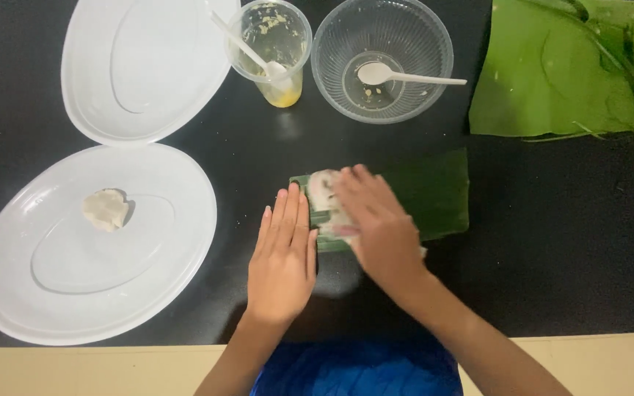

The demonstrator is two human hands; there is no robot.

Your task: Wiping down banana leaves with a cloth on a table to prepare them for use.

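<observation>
Head view, worktop [566, 242]: black surface; its near edge runs along the bottom, with a pale strip below it.
Open room: bare black stretch at the right, between the leaf strip and the near right corner.
Left side: two white oval plates, the far plate [144, 66] and the near plate [75, 249], overlap at their rims; a pale dough lump [105, 210] lies on the near one.
Far edge: a clear cup [273, 51] with a spoon, and beside it a clear bowl [381, 59] holding a white spoon [405, 75].
Far right corner: a large banana leaf [574, 66].
Leaf strip [434, 192]: near the middle, with a whitish filling [323, 192] at its left end.
Left hand [284, 253]: fingers straight and together, palm down, touching the strip's left end, gripping nothing.
Right hand [376, 224]: blurred, fingers spread flat over filling and strip, pressing, not clenched.
</observation>
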